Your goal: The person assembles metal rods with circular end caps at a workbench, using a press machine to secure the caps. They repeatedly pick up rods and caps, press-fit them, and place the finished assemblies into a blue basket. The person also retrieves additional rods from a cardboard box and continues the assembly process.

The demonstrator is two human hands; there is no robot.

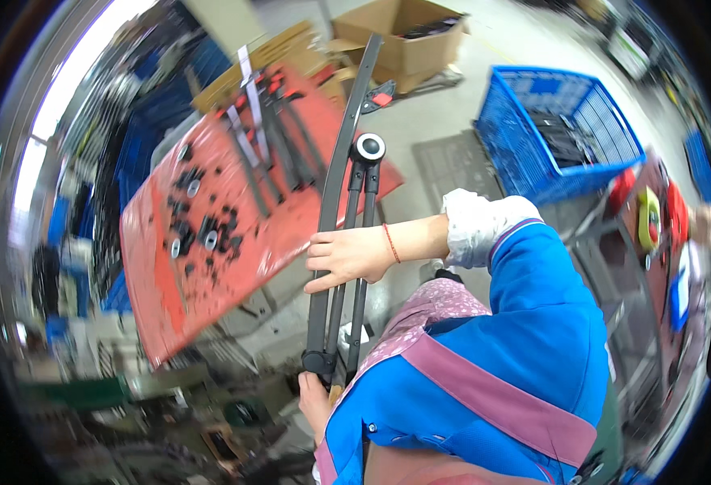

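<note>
The right hand [347, 257] gripped the black folding frame [346, 202] beside the red table [210, 283]; the left hand [313, 404] clasped its lower joint, apparently mid-assembly.

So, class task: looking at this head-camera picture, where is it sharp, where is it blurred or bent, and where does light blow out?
Head view: the right hand gripping the black rod assembly is fairly sharp; the lower left clutter smears with motion blur; the red table edges and the blue crate bow toward the rim from fisheye distortion; the window strip at upper left is overexposed; corners are black vignette.
</note>
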